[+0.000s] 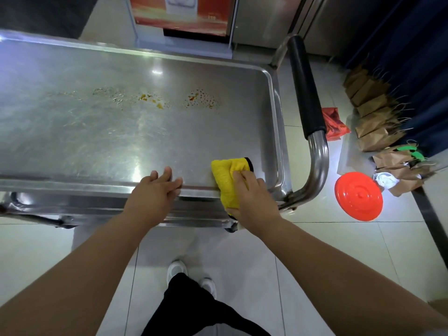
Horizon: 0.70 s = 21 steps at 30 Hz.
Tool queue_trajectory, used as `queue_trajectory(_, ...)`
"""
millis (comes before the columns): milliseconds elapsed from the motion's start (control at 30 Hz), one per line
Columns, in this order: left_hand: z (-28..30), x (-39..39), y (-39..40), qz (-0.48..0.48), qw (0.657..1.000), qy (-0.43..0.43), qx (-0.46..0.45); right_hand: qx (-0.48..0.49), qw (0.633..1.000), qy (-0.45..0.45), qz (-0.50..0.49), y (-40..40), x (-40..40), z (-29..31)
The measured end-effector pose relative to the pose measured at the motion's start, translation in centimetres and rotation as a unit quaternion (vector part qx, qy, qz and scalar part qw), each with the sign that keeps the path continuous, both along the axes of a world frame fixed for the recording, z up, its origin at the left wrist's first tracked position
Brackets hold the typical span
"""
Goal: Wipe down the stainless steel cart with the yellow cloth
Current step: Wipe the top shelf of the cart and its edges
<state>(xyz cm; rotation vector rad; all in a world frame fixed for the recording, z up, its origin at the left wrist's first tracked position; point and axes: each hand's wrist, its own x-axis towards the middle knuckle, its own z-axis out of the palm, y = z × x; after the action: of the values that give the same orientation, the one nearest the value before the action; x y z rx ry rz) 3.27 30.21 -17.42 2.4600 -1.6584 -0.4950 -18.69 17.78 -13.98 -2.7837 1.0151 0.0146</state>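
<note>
The yellow cloth lies bunched over the near rim of the cart, close to its right corner, part of it on the top tray and part hanging down over the front edge; a black edge of the cloth shows at its far right end. The right hand grips it from the right, fingers curled into the folds and thumb low against the hanging part. The left hand rests just to the left on the same rim, fingers straight and close together, their tips over the edge onto the tray, holding nothing. Across the middle of the tray sit patches of orange and yellow crumbs, well apart from the cloth. At the right end of the cart stands a bent steel handle with a black sleeve. On the tiled floor to the right lie a round red lid, a red bag and a row of brown paper bags. Below, white shoes and dark trousers show
</note>
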Motion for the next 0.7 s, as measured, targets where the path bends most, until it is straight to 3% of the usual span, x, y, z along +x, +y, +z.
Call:
queue_trajectory(167,0.9,-0.1,0.3,-0.009,1.0,0.012,-0.014,-0.035,0.997,0.037,-0.055,-1.3,-3.9,0.6)
queue_trajectory(333,2.3,-0.1,2.3,0.072,0.992,0.069,-0.082,-0.074,0.994,0.035,-0.078,-1.5,-4.6,-0.1)
queue_trajectory(467,2.9,-0.9,2.1,0.064,0.994,0.019,-0.087,-0.085,0.992,0.018,-0.093,-0.7,-3.1,-0.4)
queue_trajectory(700,2.9,-1.6,1.7,0.062,0.991,-0.012,-0.116,-0.065,0.997,-0.015,-0.03,1.0,0.9,-0.9)
